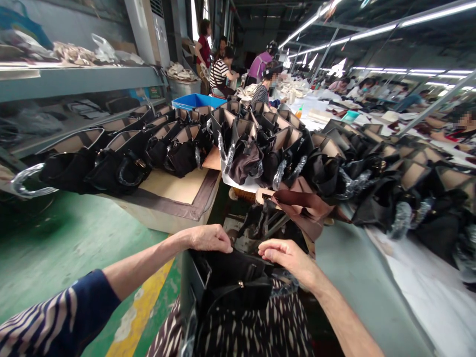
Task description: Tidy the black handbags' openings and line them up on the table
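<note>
A black handbag (pixel 234 275) sits upright on my lap, its top facing me, with a small gold-coloured fitting on its front and clear plastic wrap around its handles. My left hand (pixel 211 239) is closed at the bag's far rim, its fingertips pinching the edge near the left corner. Just to the right, my right hand (pixel 284 252) hovers by the far right part of the rim. Its fingers are bent towards the thumb in a pinch; anything between them is too small to make out.
Many black handbags with wrapped handles crowd a low table (pixel 167 191) on the left and a long worktable (pixel 412 292) on the right. Brown material (pixel 305 203) drapes over the edge ahead. A blue bin (pixel 197 101) stands behind. Several people work farther back.
</note>
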Demonstrator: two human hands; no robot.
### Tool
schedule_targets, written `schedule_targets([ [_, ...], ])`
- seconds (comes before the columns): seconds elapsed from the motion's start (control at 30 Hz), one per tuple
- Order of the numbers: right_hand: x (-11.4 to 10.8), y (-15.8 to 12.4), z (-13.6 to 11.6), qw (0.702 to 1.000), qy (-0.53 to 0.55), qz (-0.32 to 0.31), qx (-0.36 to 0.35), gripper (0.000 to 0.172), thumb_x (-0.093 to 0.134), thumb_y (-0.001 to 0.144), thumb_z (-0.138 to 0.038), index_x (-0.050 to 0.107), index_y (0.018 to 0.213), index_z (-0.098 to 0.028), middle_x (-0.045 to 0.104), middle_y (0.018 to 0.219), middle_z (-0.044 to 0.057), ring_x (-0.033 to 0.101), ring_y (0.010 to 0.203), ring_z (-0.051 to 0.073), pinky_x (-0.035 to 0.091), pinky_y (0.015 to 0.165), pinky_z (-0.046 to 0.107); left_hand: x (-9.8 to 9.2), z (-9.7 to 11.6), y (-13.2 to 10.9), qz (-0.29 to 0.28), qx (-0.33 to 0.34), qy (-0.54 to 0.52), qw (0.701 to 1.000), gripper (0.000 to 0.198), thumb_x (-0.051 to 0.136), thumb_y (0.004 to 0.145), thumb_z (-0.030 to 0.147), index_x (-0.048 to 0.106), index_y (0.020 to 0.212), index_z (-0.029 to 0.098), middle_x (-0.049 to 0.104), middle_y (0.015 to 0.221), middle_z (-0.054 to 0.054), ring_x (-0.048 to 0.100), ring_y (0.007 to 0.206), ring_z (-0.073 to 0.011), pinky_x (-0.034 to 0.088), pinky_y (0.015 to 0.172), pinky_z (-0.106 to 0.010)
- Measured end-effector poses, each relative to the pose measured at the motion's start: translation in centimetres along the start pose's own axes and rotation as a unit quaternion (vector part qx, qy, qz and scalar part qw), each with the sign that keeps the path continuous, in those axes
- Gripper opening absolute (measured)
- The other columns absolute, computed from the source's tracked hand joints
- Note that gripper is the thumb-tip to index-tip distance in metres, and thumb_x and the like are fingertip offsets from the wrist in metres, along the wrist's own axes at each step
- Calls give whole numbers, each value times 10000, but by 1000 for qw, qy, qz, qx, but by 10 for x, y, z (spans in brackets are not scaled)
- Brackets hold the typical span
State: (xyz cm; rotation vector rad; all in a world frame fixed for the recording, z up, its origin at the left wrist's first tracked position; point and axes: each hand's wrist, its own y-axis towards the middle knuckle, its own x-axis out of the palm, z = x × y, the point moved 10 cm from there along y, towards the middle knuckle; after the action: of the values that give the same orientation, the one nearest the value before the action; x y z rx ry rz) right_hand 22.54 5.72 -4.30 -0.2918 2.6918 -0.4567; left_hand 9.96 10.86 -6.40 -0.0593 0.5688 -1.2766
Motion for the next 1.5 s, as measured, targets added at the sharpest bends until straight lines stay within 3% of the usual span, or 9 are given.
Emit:
schedule_targets([
  [0.17,17,-9,-2,1000,-11,5,-22,192,572,717,-274,662,860,-182,608,843,0,546,800,154,399,736,248,1,4,-1,-2,5,-2,1000,323,494,770,386,576,626,108,348,539,45,297,506,-57,225,444,-172],
  [0.3,18,-8,-16,994,-77,42,-58,144,520,755,-227,650,710,-184,556,753,-17,529,736,128,375,688,234,1,4,-2,0,-1,-1,1000,339,499,766,405,603,657,102,367,541,41,309,523,-62,241,452,-165],
  [0.43,18,-4,-17,991,-99,46,-78,126,523,754,-214,636,707,-188,548,735,-24,518,722,121,356,679,237,2,7,-5,-7,2,-9,1000,339,496,767,403,604,662,99,384,556,34,329,537,-68,258,467,-160],
  [0.63,29,6,-3,1000,2,-7,-30,77,558,666,-185,600,607,-157,467,646,-40,437,626,100,318,596,235,5,8,-7,-17,7,-20,1000,312,507,759,375,549,599,111,329,539,37,283,520,-66,219,451,-177],
  [0.83,29,13,4,999,46,-11,10,68,570,626,-198,572,581,-147,419,530,-67,345,542,81,262,545,235,4,1,-3,-5,-18,-19,1000,281,526,740,362,579,611,118,342,528,47,279,518,-64,219,462,-178],
  [1.0,33,14,5,998,57,-13,16,128,571,658,-248,637,694,-144,517,638,-36,430,620,106,312,613,243,4,5,-2,-4,-19,-32,999,206,517,739,279,614,656,117,414,561,47,330,556,-66,265,505,-157],
  [1.3,32,15,-9,994,-95,40,-22,180,505,706,-240,574,556,-169,494,632,-37,463,635,106,306,611,233,5,17,-6,-2,14,-33,999,219,513,742,249,579,582,115,353,524,53,290,526,-60,238,476,-169],
  [1.5,49,15,-36,959,-279,38,-39,191,482,778,-313,606,664,-222,624,698,-14,560,705,132,291,596,238,4,9,1,23,8,5,1000,231,527,744,294,644,665,111,382,515,56,312,512,-55,247,464,-160],
])
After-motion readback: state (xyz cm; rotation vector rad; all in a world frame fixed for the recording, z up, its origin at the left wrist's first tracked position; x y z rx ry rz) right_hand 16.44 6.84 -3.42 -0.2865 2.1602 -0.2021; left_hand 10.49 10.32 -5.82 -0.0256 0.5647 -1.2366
